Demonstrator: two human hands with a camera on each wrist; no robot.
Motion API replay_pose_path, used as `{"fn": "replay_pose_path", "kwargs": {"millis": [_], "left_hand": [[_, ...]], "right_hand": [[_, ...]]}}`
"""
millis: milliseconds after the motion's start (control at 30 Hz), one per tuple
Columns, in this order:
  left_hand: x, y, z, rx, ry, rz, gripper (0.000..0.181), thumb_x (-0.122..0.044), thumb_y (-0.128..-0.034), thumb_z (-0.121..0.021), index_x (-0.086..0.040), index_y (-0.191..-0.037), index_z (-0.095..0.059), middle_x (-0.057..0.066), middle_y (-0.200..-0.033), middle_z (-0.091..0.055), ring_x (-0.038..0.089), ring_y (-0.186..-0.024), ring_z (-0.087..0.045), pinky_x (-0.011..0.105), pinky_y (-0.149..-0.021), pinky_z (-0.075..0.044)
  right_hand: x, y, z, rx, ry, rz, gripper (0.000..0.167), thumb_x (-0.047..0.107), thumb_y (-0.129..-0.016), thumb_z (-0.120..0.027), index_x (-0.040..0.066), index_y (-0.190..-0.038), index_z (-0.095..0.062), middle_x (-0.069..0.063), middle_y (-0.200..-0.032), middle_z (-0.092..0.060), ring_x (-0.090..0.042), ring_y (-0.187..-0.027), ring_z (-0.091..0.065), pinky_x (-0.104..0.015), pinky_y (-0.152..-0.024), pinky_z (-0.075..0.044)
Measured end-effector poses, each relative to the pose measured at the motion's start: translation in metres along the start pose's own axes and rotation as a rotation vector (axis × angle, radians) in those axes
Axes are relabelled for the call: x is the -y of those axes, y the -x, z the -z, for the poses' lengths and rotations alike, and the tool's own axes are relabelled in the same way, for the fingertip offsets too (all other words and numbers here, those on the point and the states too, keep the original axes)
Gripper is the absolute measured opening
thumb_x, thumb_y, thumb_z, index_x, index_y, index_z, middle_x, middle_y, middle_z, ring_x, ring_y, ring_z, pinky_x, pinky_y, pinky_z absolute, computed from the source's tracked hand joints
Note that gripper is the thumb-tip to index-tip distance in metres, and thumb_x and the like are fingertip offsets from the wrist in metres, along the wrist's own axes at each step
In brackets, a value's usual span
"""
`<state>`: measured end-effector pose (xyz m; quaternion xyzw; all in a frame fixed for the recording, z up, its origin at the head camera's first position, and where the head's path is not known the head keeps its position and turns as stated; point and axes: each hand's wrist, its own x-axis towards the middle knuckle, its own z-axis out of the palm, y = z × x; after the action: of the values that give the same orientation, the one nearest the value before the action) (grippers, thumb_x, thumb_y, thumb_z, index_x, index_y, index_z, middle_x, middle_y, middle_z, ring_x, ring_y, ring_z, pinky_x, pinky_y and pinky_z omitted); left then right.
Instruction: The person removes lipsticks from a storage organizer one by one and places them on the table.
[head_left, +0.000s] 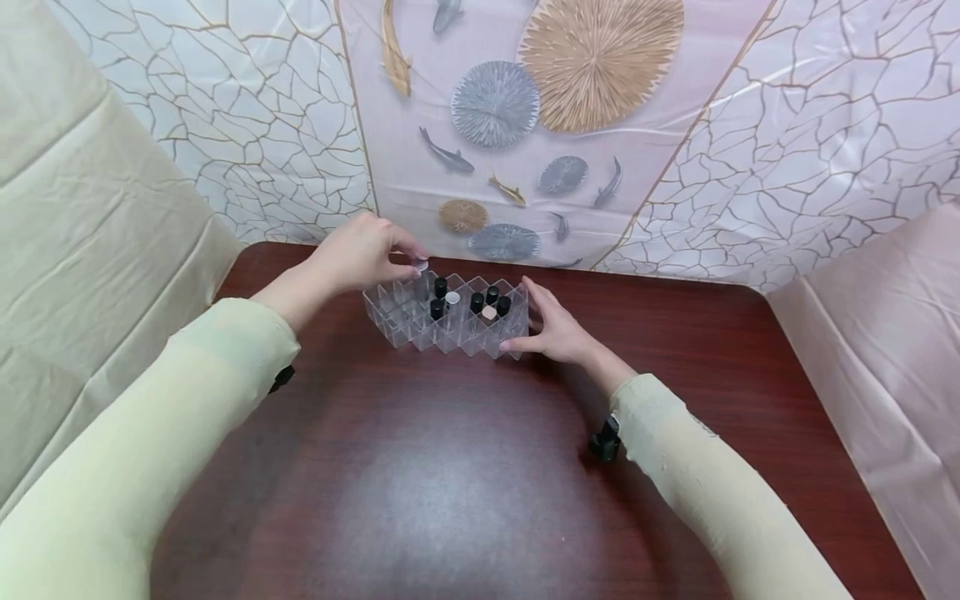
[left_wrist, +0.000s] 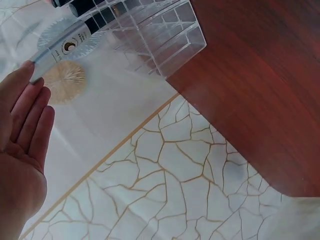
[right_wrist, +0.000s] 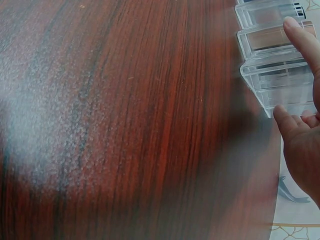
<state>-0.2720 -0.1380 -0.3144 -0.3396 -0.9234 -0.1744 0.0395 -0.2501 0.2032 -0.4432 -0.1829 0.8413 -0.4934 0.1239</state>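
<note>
A clear plastic lipstick organizer (head_left: 450, 333) with diamond-shaped compartments stands near the table's back edge. Between thumb and fingertips, my left hand (head_left: 360, 250) pinches the upper end of a slim labelled cosmetic tube (left_wrist: 65, 47) over the organizer's left part. The tube's dark lower end is among the compartments in the left wrist view. My right hand (head_left: 558, 327) grips the organizer's right end, thumb at the front and fingers behind. Black-capped tubes (head_left: 477, 302), a white-capped tube (head_left: 452, 297) and a beige-topped tube (head_left: 489, 312) stand in other compartments.
The dark red wooden table (head_left: 450, 467) spreads in front of the organizer. Right behind it hangs a patterned cloth backdrop (head_left: 502, 200). Pale fabric walls (head_left: 90, 250) close off both sides. A small black device (head_left: 604, 440) sits at the right wrist.
</note>
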Motion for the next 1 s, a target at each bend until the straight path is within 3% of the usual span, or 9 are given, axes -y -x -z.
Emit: {"fn": "replay_pose_path", "kwargs": {"millis": [300,433,633,867,1000], "left_hand": [[-0.003,0.029,0.008,-0.028,0.010,0.012,0.024,-0.023,-0.0885,-0.088,-0.017,-0.112,-0.086,0.001,-0.106,-0.083,0.025,-0.093,-0.075,0.048,-0.085,-0.056],[-0.003,0.044,0.007,-0.030,0.020,-0.010,0.022,-0.021,-0.0888,-0.088,-0.019,-0.110,-0.086,-0.002,-0.102,-0.083,0.020,-0.082,-0.072,0.046,-0.078,-0.055],[-0.005,0.063,0.003,-0.012,0.053,-0.050,0.021,-0.019,-0.0888,-0.087,-0.018,-0.110,-0.086,-0.005,-0.099,-0.083,0.012,-0.069,-0.063,0.041,-0.071,-0.051],[-0.005,0.081,-0.007,-0.001,0.065,-0.071,0.022,-0.020,-0.0874,-0.089,-0.018,-0.109,-0.086,-0.006,-0.101,-0.083,0.012,-0.082,-0.073,0.042,-0.078,-0.057],[-0.003,0.090,-0.016,-0.006,0.053,-0.079,0.022,-0.020,-0.0870,-0.089,-0.018,-0.108,-0.086,-0.007,-0.100,-0.083,0.011,-0.078,-0.072,0.042,-0.075,-0.057]], "right_hand": [[-0.003,-0.001,0.001,0.007,0.019,-0.016,0.122,0.006,-0.085,-0.090,0.007,-0.172,-0.004,-0.021,-0.176,-0.011,-0.034,-0.162,-0.022,-0.051,-0.121,-0.038],[-0.004,-0.002,0.001,0.006,0.015,-0.006,0.122,0.004,-0.084,-0.090,0.005,-0.171,-0.004,-0.023,-0.175,-0.012,-0.035,-0.162,-0.022,-0.052,-0.121,-0.038],[-0.005,-0.002,0.001,0.000,0.020,0.004,0.122,0.003,-0.084,-0.090,0.003,-0.171,-0.004,-0.025,-0.174,-0.013,-0.038,-0.161,-0.023,-0.053,-0.120,-0.039],[-0.004,-0.001,0.000,-0.002,0.022,0.011,0.121,0.003,-0.085,-0.089,0.002,-0.171,-0.004,-0.026,-0.174,-0.013,-0.038,-0.161,-0.024,-0.053,-0.120,-0.039],[-0.003,-0.001,0.000,-0.003,0.019,0.012,0.121,0.003,-0.085,-0.089,0.002,-0.171,-0.004,-0.026,-0.173,-0.013,-0.038,-0.161,-0.024,-0.054,-0.120,-0.039]]}}
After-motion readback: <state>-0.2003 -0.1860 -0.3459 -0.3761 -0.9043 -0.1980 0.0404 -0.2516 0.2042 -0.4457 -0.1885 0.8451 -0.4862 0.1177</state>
